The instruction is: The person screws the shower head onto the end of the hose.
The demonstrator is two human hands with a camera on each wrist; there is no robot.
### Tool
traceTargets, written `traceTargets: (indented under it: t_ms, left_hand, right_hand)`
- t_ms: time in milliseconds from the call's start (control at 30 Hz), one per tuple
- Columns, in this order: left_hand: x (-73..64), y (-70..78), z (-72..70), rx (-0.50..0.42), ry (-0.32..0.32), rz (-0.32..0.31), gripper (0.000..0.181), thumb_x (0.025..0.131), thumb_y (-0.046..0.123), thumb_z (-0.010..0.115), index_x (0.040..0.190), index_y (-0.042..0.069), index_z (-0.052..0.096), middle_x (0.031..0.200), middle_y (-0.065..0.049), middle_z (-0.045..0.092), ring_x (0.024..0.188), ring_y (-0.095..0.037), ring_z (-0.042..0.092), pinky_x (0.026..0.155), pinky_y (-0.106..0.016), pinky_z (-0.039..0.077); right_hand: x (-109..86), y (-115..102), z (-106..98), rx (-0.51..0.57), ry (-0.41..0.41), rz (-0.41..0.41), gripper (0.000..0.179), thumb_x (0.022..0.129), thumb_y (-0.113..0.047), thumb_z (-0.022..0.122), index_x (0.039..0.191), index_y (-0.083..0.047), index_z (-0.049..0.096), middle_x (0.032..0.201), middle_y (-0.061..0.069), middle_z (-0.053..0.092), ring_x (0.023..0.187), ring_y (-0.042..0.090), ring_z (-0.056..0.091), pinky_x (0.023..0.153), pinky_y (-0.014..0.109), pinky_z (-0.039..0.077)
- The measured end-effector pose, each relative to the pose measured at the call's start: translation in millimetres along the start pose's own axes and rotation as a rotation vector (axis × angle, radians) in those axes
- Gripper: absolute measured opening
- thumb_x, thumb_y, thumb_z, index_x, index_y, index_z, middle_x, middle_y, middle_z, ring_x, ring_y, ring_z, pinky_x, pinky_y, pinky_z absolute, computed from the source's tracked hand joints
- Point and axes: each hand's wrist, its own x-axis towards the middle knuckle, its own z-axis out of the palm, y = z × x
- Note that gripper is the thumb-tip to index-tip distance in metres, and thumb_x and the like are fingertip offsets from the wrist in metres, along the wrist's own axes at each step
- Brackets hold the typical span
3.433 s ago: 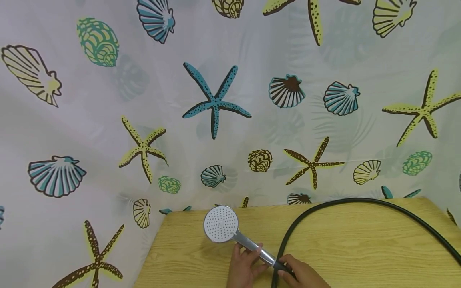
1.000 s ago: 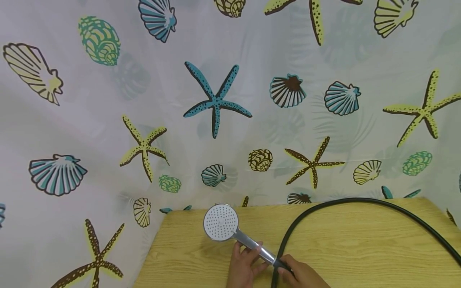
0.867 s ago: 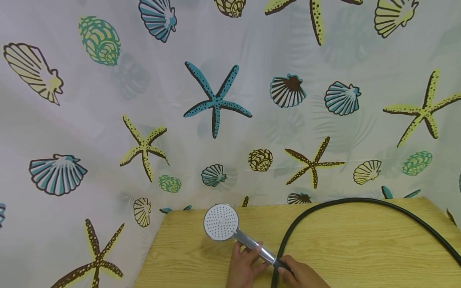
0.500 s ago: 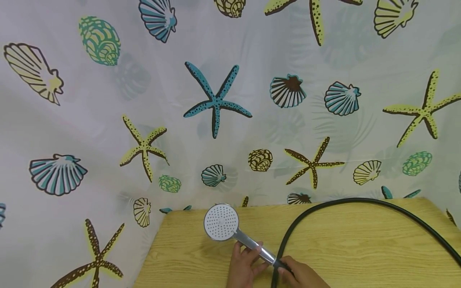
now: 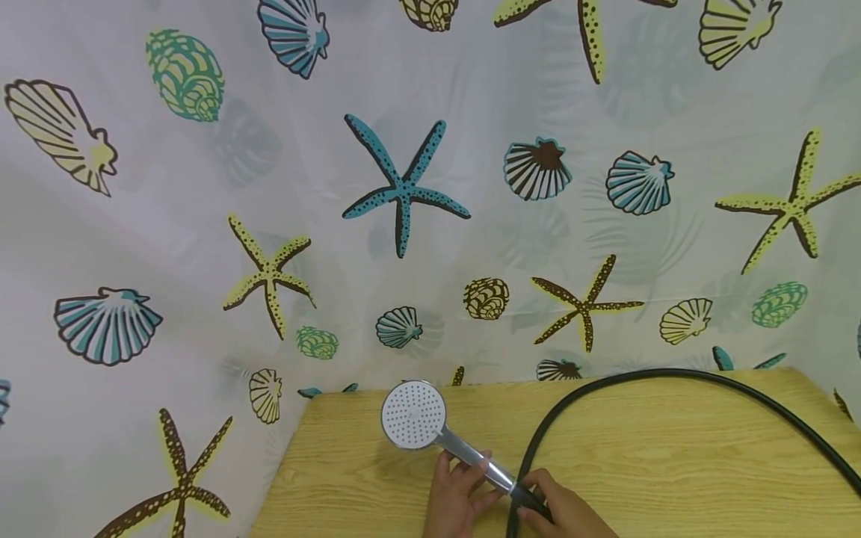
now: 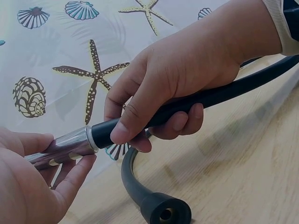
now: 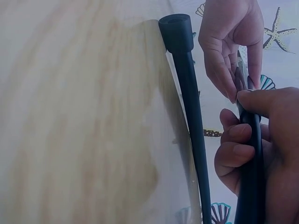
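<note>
A chrome shower head (image 5: 413, 415) with a white, dotted round face is held above the wooden table, face up. My left hand (image 5: 454, 497) holds its handle (image 6: 70, 147) between thumb and fingertips. At the handle's lower end, the black shower hose (image 5: 662, 372) meets the chrome collar. My right hand (image 5: 565, 508) grips the hose just below that joint, thumb along the top and fingers curled underneath, as the left wrist view shows. Whether the joint is threaded tight is hidden. The hose's other end, a wide black connector (image 6: 166, 210), lies loose near the hands.
The hose loops over the wood-grain table (image 5: 356, 478) toward the right. Behind and to the left hangs a white curtain (image 5: 471, 97) printed with starfish and shells, meeting the table's back edge.
The right hand's fingers have shifted slightly upward and round the hose end, showing more black between thumb and index finger. The shower head and left hand stay in place.
</note>
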Motion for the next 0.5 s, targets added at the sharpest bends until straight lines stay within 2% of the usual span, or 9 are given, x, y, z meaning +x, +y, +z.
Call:
traceTargets:
  t_ms: [500]
  left_hand:
    - [1.2,-1.8,-1.2,0.000,0.005,-0.006,0.066,0.095,0.011,0.069,0.147,0.005,0.028,0.131,-0.018,0.062,0.117,-0.029,0.065,0.091,-0.047,0.063]
  right_hand:
    - [0.1,3.2,1.4,-0.069,0.015,-0.026,0.027,0.103,-0.032,0.058,0.119,-0.012,0.051,0.086,-0.007,0.060,0.070,-0.003,0.051,0.059,0.017,0.046]
